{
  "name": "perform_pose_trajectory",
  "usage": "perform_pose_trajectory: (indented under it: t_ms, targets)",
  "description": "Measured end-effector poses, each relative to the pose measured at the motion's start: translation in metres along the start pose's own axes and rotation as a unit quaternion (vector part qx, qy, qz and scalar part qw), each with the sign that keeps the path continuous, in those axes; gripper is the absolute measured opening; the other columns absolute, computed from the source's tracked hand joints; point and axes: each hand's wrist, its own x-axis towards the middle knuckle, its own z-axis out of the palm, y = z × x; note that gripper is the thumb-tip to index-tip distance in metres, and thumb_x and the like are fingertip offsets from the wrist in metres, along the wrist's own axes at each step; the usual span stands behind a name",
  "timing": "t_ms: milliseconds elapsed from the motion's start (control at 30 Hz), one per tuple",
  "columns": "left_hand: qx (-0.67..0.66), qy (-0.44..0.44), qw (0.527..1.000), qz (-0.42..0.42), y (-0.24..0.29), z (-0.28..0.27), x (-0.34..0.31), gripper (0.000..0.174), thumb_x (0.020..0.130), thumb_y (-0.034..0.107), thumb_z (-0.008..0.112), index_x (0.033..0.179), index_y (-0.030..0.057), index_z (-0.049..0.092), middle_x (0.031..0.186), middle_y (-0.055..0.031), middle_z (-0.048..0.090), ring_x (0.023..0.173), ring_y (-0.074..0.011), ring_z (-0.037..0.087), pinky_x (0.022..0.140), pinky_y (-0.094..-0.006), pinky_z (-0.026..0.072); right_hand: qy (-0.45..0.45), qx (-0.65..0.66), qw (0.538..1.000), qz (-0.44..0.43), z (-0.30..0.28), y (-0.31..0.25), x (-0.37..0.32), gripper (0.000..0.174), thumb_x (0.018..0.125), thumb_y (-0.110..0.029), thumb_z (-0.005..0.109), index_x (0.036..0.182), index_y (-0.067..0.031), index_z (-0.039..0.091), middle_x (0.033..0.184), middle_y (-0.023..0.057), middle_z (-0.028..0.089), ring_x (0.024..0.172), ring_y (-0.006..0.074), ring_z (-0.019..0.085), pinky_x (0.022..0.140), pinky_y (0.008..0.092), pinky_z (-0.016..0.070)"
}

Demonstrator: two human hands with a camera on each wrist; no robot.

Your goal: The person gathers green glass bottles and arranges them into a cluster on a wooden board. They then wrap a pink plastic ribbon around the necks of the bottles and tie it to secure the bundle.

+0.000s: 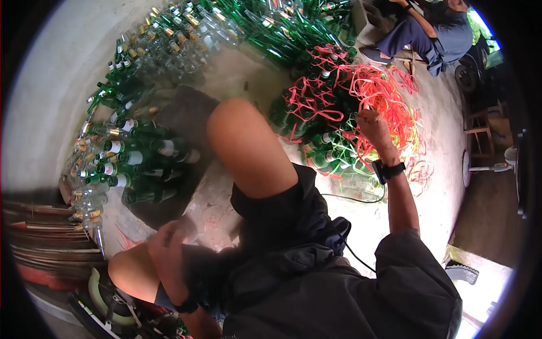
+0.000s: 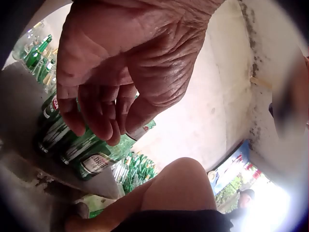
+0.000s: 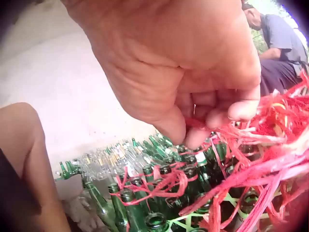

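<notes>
- Right hand pinches red string at the tangle's near edge, above tied bottles.
- Left hand loosely curled, holding nothing (beside knee); stack just beyond.
- Concrete floor shows under right arm.

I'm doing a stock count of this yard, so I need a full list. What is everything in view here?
green bottles: too many to count, green glass, heaped along the wall at top and left
tied bottle bundle: one cluster, green, upright below the right hand
red string: tangled mass, red-pink with some yellow-green, over the bundle and floor
grey board: one, grey, under green bottles lying at left
seated person: one, blue-grey clothes, top right
wooden stool: one, brown, right edge
left hand: fingers loosely curled, holding nothing, above the lying bottles
right hand: pinches red string
</notes>
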Motion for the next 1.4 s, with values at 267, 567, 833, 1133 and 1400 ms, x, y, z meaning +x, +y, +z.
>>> perform_pose_trajectory:
  t_ms: [267,567,833,1133,1400]
  targets:
    - [-0.043,-0.151,0.983,0.090,0.067,0.025,-0.012,0.019,0.090,-0.005,0.063,0.108,-0.0069,0.067,0.095,-0.0088,0.070,0.087,-0.0117,0.066,0.079,-0.0238,0.0523,-0.005,0.053,0.997,-0.056,-0.039,-0.126,-0.058,0.012,0.094,-0.011,0.068,0.099,-0.0002,0.069,0.080,0.0144,0.069,0.069,0.0246,0.068,0.065,0.0353,0.0531]
    - [-0.087,-0.286,0.937,0.180,0.142,0.076,-0.018,0.026,0.088,-0.007,0.062,0.114,-0.0046,0.067,0.106,-0.0102,0.070,0.100,-0.0172,0.068,0.091,-0.0288,0.0529,-0.079,0.367,0.927,0.026,-0.020,-0.197,-0.116,0.023,0.105,-0.022,0.059,0.115,-0.0027,0.067,0.079,-0.0027,0.057,0.068,0.0048,0.051,0.064,0.0228,0.0456]
    - [-0.234,-0.347,0.891,0.176,0.152,0.133,-0.016,0.032,0.097,0.015,0.065,0.125,-0.0017,0.062,0.119,-0.0144,0.067,0.107,-0.0205,0.066,0.094,-0.0321,0.0506,-0.177,0.264,0.936,-0.153,-0.017,-0.219,-0.144,0.020,0.091,-0.004,0.068,0.109,-0.0030,0.059,0.087,0.0120,0.062,0.075,0.0235,0.067,0.062,0.0322,0.0499]
    - [-0.213,-0.417,0.883,0.036,0.145,0.151,-0.014,0.024,0.102,0.013,0.059,0.116,-0.0040,0.068,0.102,-0.0063,0.072,0.099,-0.0103,0.064,0.090,-0.0264,0.0505,-0.283,0.221,0.919,-0.163,-0.018,-0.224,-0.156,0.022,0.088,-0.004,0.065,0.109,-0.0034,0.060,0.082,0.0164,0.062,0.079,0.0382,0.068,0.062,0.0430,0.0530]
    - [-0.420,-0.335,0.842,-0.047,0.152,0.138,-0.018,0.015,0.105,0.013,0.053,0.105,0.0006,0.062,0.084,-0.0056,0.065,0.076,-0.0105,0.062,0.077,-0.0277,0.0530,-0.253,0.187,0.929,-0.194,-0.014,-0.189,-0.151,0.017,0.088,-0.006,0.066,0.105,-0.0034,0.068,0.086,0.0164,0.067,0.079,0.0371,0.068,0.067,0.0425,0.0551]
